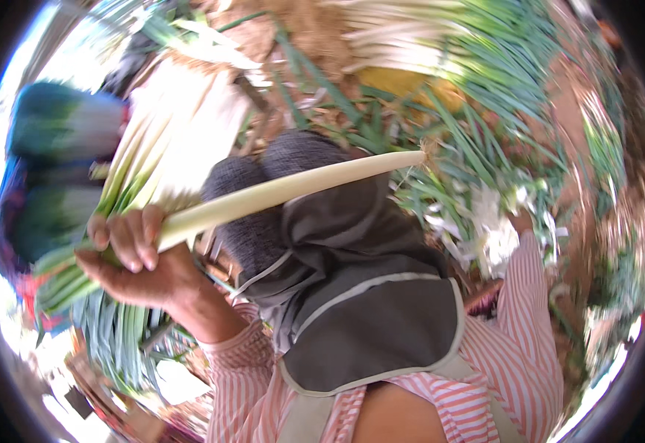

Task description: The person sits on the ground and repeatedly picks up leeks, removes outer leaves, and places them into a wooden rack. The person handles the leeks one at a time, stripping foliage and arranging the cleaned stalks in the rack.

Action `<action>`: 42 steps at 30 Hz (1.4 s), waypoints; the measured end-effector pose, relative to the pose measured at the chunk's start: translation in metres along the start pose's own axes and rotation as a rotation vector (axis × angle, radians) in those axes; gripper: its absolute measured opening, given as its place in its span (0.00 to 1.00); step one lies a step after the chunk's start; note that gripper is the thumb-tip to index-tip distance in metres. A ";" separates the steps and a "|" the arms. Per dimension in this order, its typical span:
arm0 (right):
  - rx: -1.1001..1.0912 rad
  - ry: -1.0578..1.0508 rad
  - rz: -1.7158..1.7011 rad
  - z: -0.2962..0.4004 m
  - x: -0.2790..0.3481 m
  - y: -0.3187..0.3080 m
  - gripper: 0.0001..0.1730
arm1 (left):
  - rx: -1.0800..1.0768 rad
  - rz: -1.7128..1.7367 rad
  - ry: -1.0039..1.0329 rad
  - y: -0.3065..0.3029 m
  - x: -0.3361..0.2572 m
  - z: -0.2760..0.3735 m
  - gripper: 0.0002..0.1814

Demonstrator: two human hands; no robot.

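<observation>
A long, pale leek [289, 185] lies across my view above my knees, its root end pointing right. My left hand [140, 255] is closed around it near the green part, palm turned up. Green leaves [65, 282] run out beyond my fingers at the left. At the right, my right hand [520, 220] reaches down among white leek peelings [483, 232]; its fingers are small and blurred, so whether they hold anything is unclear. A dark grey apron [378, 326] covers my lap.
Several leeks [134, 149] lie in a row at my left, beside large blurred bundles [68, 122]. A big pile of leeks [466, 44] spreads over the ground at the top right. Cut green leaves [378, 122] litter the soil before my knees.
</observation>
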State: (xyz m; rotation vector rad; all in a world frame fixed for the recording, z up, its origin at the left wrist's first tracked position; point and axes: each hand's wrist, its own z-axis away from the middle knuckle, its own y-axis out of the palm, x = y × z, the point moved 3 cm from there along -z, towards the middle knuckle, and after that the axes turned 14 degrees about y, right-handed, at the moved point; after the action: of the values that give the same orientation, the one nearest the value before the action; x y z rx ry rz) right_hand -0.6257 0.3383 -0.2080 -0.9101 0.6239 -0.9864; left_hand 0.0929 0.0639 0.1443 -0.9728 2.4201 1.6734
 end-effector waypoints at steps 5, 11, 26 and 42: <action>0.319 -0.150 -0.422 -0.010 0.017 0.067 0.18 | 0.065 -0.171 0.190 -0.003 -0.079 -0.073 0.16; 0.478 -0.334 -0.413 0.025 0.120 0.119 0.13 | -0.346 -0.623 0.562 -0.087 -0.191 -0.120 0.20; 0.284 -0.718 -0.069 0.097 0.352 -0.012 0.22 | -0.723 -0.547 -0.274 -0.214 -0.140 0.016 0.27; 0.027 -1.708 0.115 0.416 0.744 -0.003 0.18 | 0.918 -2.629 -0.120 -0.191 -0.126 -0.037 0.14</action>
State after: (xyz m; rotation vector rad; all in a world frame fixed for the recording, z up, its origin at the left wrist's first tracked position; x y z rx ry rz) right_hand 0.0257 -0.1835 -0.0346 -1.2953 -0.7817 0.1143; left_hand 0.3033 0.0493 0.0483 -1.7113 0.0467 -0.3753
